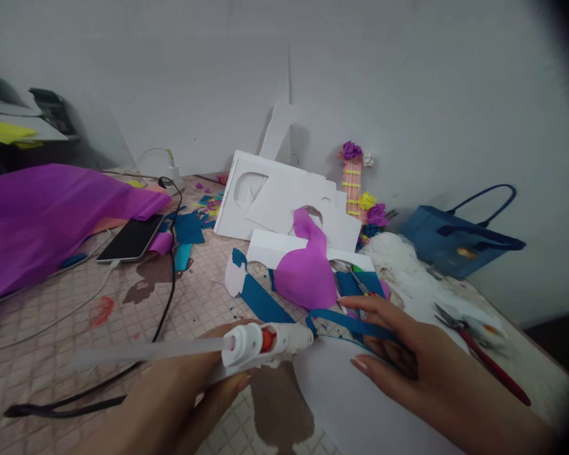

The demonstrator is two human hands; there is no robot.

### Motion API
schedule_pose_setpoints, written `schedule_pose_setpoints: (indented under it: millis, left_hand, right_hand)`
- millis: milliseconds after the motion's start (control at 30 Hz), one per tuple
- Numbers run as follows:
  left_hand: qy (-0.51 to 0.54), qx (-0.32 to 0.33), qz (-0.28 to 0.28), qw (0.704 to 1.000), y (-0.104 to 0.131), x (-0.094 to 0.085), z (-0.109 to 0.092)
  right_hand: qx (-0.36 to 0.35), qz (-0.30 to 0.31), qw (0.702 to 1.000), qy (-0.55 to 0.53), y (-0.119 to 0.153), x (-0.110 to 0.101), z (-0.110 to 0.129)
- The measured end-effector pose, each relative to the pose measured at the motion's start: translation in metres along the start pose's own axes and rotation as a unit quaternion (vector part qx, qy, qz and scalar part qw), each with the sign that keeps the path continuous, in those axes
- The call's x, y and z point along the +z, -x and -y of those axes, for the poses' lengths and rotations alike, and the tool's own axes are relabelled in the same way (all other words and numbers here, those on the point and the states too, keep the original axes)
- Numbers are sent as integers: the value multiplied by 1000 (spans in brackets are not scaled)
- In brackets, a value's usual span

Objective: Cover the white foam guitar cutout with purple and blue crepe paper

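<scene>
My left hand (189,382) is wrapped round a white glue gun (291,339), with a translucent glue stick (156,351) jutting out of its back end. The gun's nozzle end points right, close to a curled blue paper strip (344,321). That strip runs into the fingers of my right hand (420,357), whose index finger and thumb stand apart; the other fingers are partly hidden. Below the strip lies a large white paper piece (346,385). Just beyond the gun is a purple rounded cutout (308,275) with a narrow neck.
White cut boards (284,196) lean at the back. Red-handled pliers (490,360) and white string (393,272) lie at right, near a blue bag (455,243). On the left are a phone (131,239), purple paper (52,221) and a black cable (168,297).
</scene>
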State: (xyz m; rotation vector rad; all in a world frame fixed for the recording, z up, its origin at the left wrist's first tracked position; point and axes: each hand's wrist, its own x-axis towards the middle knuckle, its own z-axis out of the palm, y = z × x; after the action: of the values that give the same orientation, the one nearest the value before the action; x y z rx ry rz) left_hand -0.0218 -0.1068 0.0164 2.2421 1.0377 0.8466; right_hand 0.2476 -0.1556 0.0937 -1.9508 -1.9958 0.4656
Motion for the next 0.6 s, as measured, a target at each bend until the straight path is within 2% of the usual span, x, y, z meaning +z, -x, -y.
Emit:
schedule_pose_setpoints:
  millis: [67, 167, 267, 400, 500, 600]
  left_hand:
    - [-22, -13, -1, 1000, 9, 0, 6]
    - [-32, -88, -64, 994, 24, -1, 19]
    - [-24, -109, -88, 990, 26, -10, 34]
    - [-45, -97, -128, 986, 5, -24, 55]
    - [-117, -114, -185, 969, -21, -23, 78]
    - [-154, -123, -165, 966, -44, -15, 103]
  right_hand:
    - [4, 11, 1000, 2, 0, -1, -2]
    - [0, 18, 1000, 10, -1, -3, -5]
    - [-12, 11, 1000, 22, -2, -3, -7]
    - [-36, 10, 999, 30, -3, -2, -8]
    - [-46, 5, 999, 20, -2, -1, -10]
    - [-55, -7, 998, 14, -2, -1, -13]
